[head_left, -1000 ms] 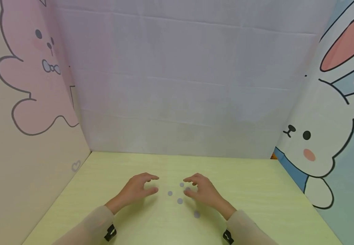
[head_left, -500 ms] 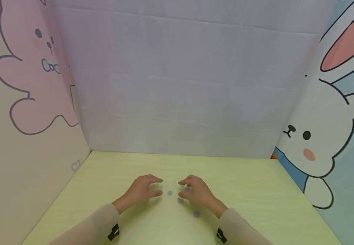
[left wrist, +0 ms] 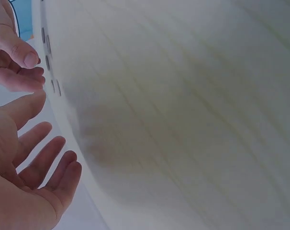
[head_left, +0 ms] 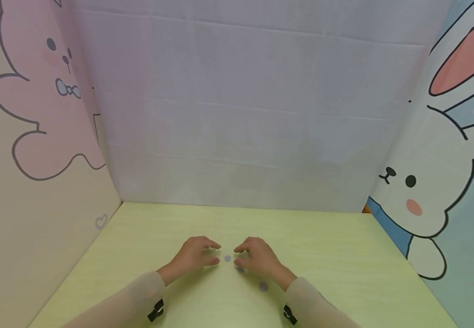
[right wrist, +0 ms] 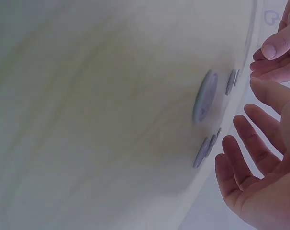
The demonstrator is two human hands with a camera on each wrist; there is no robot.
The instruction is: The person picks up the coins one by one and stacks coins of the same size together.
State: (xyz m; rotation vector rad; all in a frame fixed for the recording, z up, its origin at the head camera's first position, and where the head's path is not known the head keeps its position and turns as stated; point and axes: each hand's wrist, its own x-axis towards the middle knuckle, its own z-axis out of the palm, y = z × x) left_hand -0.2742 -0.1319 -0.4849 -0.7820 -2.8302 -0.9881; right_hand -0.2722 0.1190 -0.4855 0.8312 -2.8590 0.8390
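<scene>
Several small round grey discs lie flat on the pale yellow-green table. One disc [head_left: 227, 258] sits between the two hands, with another disc [head_left: 240, 269] just under the right thumb and a third disc [head_left: 263, 286] nearer the front. Others are behind my right hand [head_left: 259, 258] in the head view; the right wrist view shows a large-looking disc [right wrist: 205, 97] and smaller ones beyond it. My left hand [head_left: 193, 256] hovers left of the discs, fingers gently bent, holding nothing. Facing it above the discs, the right hand also has bent fingers with nothing in them.
The table [head_left: 323, 255] is bounded by a plain whitish cloth [head_left: 237, 114] at the back. A panel with a pink bear [head_left: 52, 114] stands on the left, and one with a white rabbit [head_left: 434, 182] on the right. Black clips [head_left: 156, 310] sit by the sleeves.
Both hands have moved inward toward each other, narrowing the gap between them. The right hand now covers discs that showed earlier. The discs themselves have stayed in place.
</scene>
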